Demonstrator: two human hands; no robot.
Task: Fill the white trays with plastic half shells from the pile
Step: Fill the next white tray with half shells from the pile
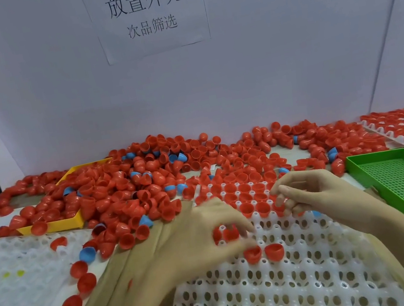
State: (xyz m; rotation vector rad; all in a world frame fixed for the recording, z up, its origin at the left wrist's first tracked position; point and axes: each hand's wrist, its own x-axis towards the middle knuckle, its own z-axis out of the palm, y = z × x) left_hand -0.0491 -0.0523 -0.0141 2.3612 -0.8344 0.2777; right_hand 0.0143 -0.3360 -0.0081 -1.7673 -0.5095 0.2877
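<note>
Mid-fill: left hand (204, 236) pinches red shells (227, 233) over the tray (288, 296), right hand (307, 189) pinches another; next, seat each in an empty socket

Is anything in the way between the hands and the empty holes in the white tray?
Nothing visible blocks them. The left hand and right hand hover right over the white tray, each holding red shells, and the empty holes in front lie open.
</note>
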